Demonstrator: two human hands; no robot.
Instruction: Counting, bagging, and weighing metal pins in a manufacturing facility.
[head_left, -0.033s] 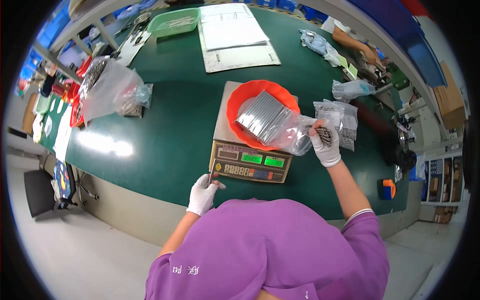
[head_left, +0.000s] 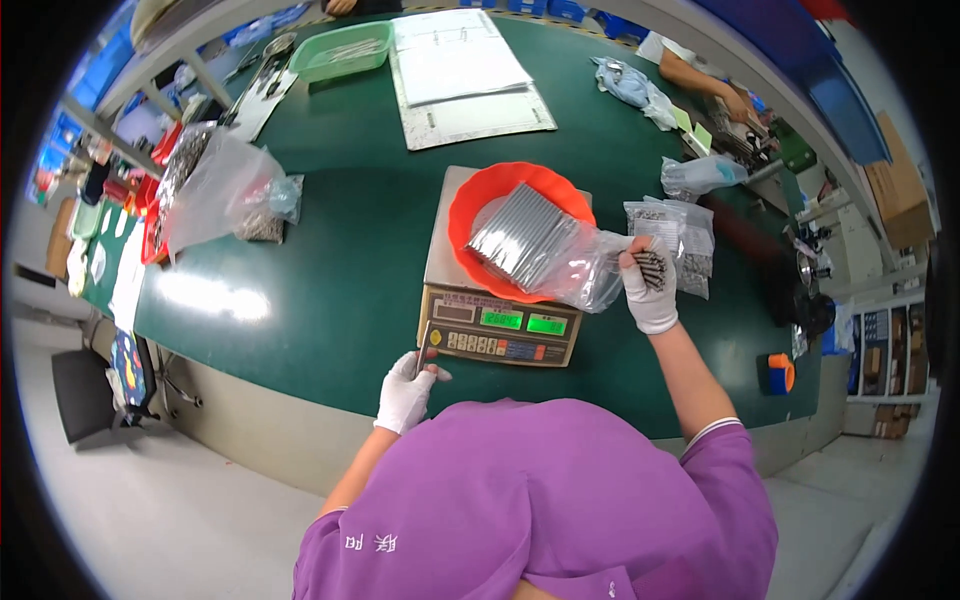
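Note:
An orange-red scalloped bowl (head_left: 463, 214) sits on a digital scale (head_left: 436, 262) with lit green displays. In the bowl lies a clear plastic bag (head_left: 588, 282) with a row of shiny silver metal tubes (head_left: 520, 236), its gathered end reaching over the rim. My right hand (head_left: 652, 300), in a white glove with bare fingertips, is closed around a bundle of thin metal rods (head_left: 652, 268) beside the bag's end; thumb and fingers seem to pinch the bag too. My gloved left hand (head_left: 404, 396) grips one slim metal rod (head_left: 424, 346) upright at the scale's front left corner.
Right of the bowl lie filled clear bags (head_left: 690, 240). Papers on a board (head_left: 465, 75) and a green tray (head_left: 342, 52) are at the back. Bagged parts (head_left: 225, 195) stand left. An orange and blue tape dispenser (head_left: 780, 374) sits right. Another person's arm (head_left: 705, 85) reaches in far right.
The whole view has shifted very slightly. Both hands keep their holds, and the bowl, bag and scale stay as they were.

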